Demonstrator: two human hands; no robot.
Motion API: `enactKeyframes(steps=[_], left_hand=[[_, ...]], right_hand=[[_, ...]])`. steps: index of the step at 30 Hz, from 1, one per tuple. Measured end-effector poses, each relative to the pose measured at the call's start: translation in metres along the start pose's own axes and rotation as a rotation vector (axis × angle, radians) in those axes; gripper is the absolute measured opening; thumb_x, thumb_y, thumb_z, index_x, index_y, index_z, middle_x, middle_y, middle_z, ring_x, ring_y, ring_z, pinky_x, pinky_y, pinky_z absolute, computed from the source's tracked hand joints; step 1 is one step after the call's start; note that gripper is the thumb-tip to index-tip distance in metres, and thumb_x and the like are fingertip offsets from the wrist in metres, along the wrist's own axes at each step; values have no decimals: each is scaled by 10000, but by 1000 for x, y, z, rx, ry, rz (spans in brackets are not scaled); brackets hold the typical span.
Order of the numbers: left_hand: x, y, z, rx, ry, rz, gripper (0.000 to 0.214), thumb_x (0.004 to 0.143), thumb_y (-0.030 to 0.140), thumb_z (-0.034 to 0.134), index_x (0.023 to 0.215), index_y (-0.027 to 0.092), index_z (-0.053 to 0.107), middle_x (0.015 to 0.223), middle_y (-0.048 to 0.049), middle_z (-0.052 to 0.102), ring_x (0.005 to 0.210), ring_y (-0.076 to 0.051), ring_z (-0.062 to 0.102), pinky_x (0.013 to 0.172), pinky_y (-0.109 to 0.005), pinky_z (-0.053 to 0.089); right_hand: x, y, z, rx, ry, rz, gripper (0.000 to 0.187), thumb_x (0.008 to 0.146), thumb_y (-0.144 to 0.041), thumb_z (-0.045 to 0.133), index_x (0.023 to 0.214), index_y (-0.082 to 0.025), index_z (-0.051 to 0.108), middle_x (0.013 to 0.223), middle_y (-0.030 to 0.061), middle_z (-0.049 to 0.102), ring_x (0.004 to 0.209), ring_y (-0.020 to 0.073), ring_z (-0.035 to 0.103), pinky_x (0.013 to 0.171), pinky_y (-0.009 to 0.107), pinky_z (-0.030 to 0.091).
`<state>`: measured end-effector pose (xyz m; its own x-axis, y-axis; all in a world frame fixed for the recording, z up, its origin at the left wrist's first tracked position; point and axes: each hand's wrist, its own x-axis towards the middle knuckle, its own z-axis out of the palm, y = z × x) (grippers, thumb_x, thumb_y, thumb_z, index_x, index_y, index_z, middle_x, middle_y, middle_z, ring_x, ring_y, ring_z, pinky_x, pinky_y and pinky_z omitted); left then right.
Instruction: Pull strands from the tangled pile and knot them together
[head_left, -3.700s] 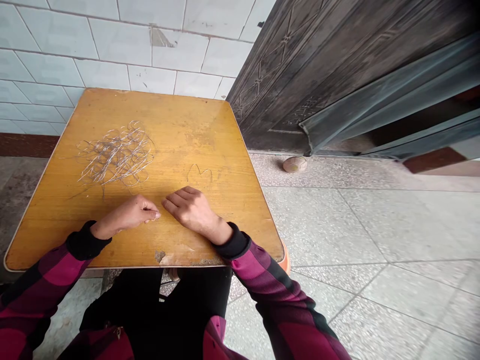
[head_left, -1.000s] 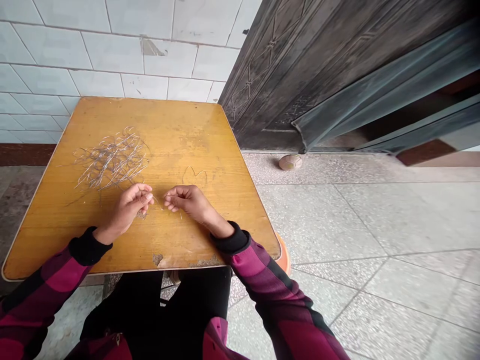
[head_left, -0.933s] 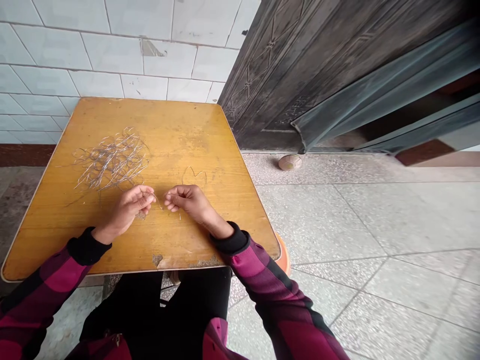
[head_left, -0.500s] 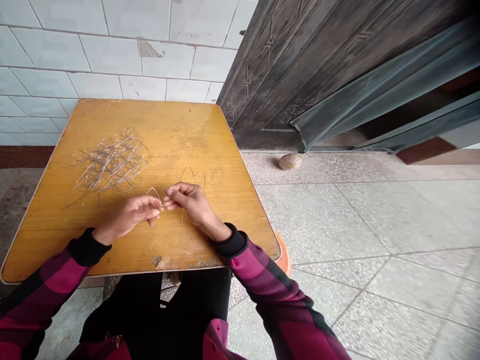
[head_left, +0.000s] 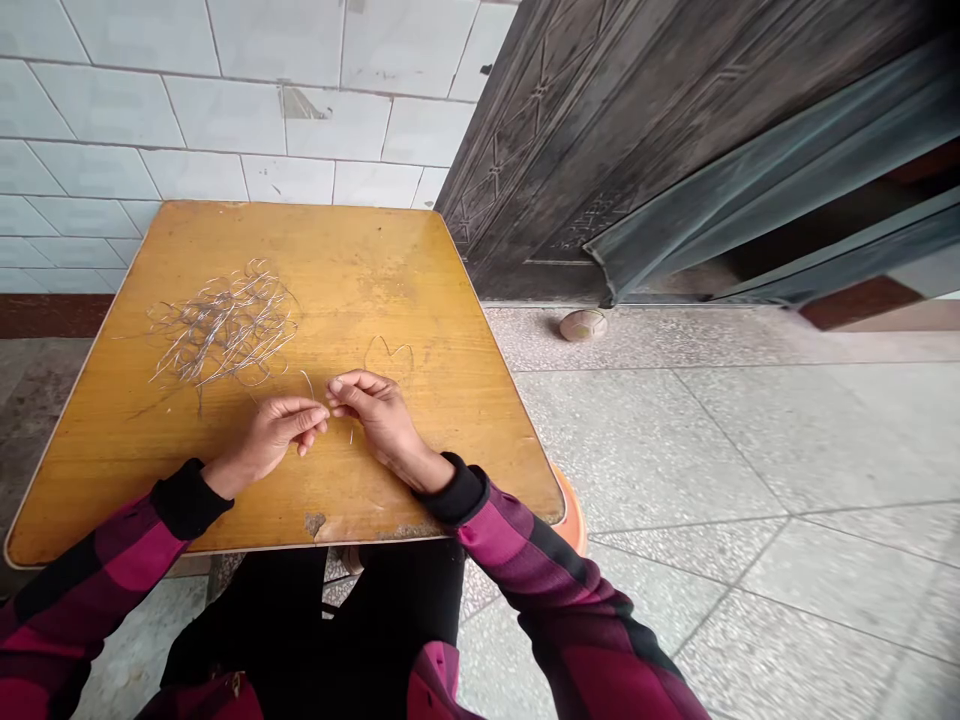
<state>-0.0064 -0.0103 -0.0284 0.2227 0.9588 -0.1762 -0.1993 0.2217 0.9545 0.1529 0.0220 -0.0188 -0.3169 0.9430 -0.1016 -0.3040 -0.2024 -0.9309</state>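
Observation:
A thin bent wire runs between my two hands, just above the table. My left hand pinches it between thumb and fingertips. Close beside it, my right hand is closed in a pinch on the same wire, and a short wire end pokes out below its fingers. Where exactly the wire passes inside the fingers is hidden. Beyond my right hand a curved piece of wire lies on the table. A tangled heap of silvery wires rests to the far left of my hands.
The yellow wooden table has rounded corners and a chipped front edge. White wall tiles rise behind it. A dark carved door with a grey-green curtain stands right. A roundish stone-like object sits on the floor; something orange shows under the table.
The wire between my hands has shifted and shows a different curve. My left hand has turned slightly, its thumb now pressed flatter over the fingers. The view has moved slightly.

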Motion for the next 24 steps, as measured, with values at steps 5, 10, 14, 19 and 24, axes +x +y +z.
enactKeyframes(steps=[5, 10, 14, 19, 24], left_hand=[[-2, -2, -1, 231, 22, 46, 319, 814, 361, 608, 587, 138, 606, 561, -6, 568, 430, -66, 440, 413, -210, 324], [-8, 4, 5, 225, 97, 65, 316, 761, 359, 627, 533, 150, 563, 488, 19, 498, 384, -51, 363, 378, -204, 246], [-10, 7, 10, 123, 173, 55, 293, 713, 379, 650, 548, 149, 572, 513, 13, 518, 370, -46, 358, 353, -198, 220], [-9, 8, 9, 124, 192, 50, 287, 698, 383, 661, 562, 142, 586, 513, 13, 519, 366, -47, 371, 343, -193, 227], [-8, 4, 6, 137, 202, 54, 270, 705, 368, 661, 577, 137, 607, 515, 12, 525, 364, -46, 376, 342, -192, 236]], right_hand=[[1, -1, -2, -161, -47, -47, 167, 744, -329, 680, 707, -176, 627, 641, -28, 586, 577, 74, 491, 584, 226, 419], [1, -5, -6, -270, -131, -119, 170, 749, -318, 670, 692, -179, 590, 667, -29, 578, 605, 79, 490, 637, 242, 424], [1, -6, -7, -358, -141, -138, 173, 755, -319, 650, 685, -179, 576, 668, -19, 587, 610, 90, 504, 643, 254, 428], [0, -5, -8, -387, -120, -129, 183, 749, -322, 661, 676, -172, 586, 661, -19, 589, 598, 87, 500, 624, 248, 417], [5, -10, -17, -335, -131, -35, 210, 734, -356, 698, 699, -164, 621, 630, -34, 574, 549, 65, 472, 552, 220, 400]])
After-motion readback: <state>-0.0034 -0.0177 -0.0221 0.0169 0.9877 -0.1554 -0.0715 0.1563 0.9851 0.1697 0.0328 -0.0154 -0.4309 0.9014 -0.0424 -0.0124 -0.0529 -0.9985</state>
